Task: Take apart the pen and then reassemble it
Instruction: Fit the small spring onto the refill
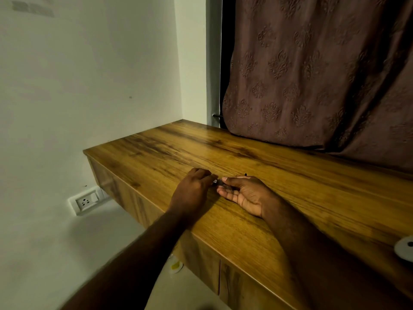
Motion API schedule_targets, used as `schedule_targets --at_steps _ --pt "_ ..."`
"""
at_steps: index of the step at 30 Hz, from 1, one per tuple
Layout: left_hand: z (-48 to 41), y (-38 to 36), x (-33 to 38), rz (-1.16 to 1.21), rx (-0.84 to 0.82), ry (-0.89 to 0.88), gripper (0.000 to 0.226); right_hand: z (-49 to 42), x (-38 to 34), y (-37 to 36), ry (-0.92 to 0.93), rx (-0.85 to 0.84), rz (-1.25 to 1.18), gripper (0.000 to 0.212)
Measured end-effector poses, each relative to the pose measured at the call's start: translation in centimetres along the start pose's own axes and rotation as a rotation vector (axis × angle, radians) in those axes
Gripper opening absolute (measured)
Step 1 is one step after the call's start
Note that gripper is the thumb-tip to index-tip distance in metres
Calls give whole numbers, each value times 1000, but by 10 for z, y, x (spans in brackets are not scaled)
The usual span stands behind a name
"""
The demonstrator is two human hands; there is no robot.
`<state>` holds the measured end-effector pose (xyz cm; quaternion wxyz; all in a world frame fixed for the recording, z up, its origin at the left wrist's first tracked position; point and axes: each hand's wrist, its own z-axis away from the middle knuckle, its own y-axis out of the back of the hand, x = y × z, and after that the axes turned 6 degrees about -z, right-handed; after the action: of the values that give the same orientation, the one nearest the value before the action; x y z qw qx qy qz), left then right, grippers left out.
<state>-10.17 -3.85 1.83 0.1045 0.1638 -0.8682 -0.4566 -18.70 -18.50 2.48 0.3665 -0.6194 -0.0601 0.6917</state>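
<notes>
A dark pen [216, 181] with a small white label is held between both hands, just above the wooden tabletop [290, 175]. My left hand [193, 189] grips one end with curled fingers, its back turned up. My right hand [243, 192] lies palm up and pinches the other end between thumb and fingertips. Most of the pen is hidden by the fingers. A small dark tip [245, 174] shows just behind my right hand; I cannot tell whether it belongs to the pen.
A patterned brown curtain [312, 74] hangs down onto the table's far side. A white round object [405, 248] sits at the right edge. A wall socket [86, 201] is low on the left wall. A small yellow and white item [175, 266] lies on the floor.
</notes>
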Motion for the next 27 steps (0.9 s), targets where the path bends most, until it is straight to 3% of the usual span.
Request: schedule_targets --at_steps 10,17,24,27 --pt "-1 -3 -1 26 -17 28 37 -1 1 -1 2 8 -8 29" --pt "-1 0 1 33 -16 33 51 -4 1 0 -3 14 -42 26" --pt "0 -3 -1 46 18 54 42 -4 0 2 -19 4 -30 25" --pt "-1 -7 -3 34 27 33 37 -4 0 2 -15 4 -27 34"
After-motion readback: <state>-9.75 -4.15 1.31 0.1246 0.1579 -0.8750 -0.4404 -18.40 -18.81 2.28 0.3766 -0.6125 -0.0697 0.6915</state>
